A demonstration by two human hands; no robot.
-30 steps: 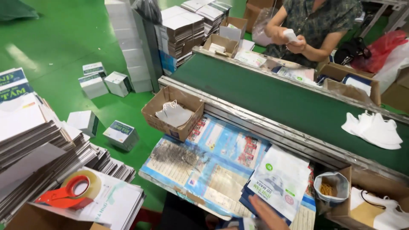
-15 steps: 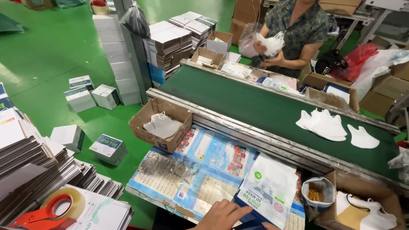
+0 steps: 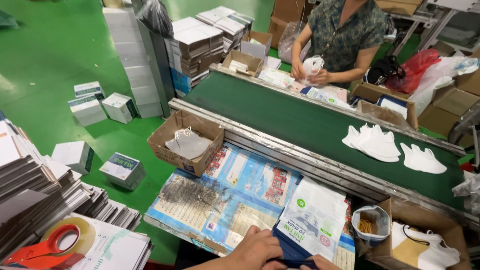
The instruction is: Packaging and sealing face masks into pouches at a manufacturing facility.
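Scanning from the left edge: stacks of flattened cartons (image 3: 35,185), with a tape dispenser (image 3: 47,245), red-handled, lying on top of the nearest stack. Small white boxes (image 3: 120,170) scattered on the green floor (image 3: 60,50) beyond.

Centre-left: open cardboard box (image 3: 186,142) holding white masks, standing on the corner of a work surface covered by a blue printed sheet (image 3: 235,192), part of it smudged dark.

Bottom centre: left hand (image 3: 257,250) low in view, fingers curled down onto the dark blue bottom edge of a pouch stack (image 3: 312,222), pressing or gripping it. Stack lies flat on the printed sheet, white top face with green print, just beside a small bag of rubber bands (image 3: 369,227). Right hand (image 3: 317,262) only partly visible at the lower edge, touching the same stack; fingers hidden, so open or closed cannot be told.

Behind the sheet: metal rail, then green conveyor belt (image 3: 300,120) running left to right, carrying loose white masks (image 3: 395,147) at its right end.

Far side of belt: a co-worker, both hands around a white mask bundle (image 3: 312,67).

Bottom right: carton (image 3: 415,245) holding more white masks.
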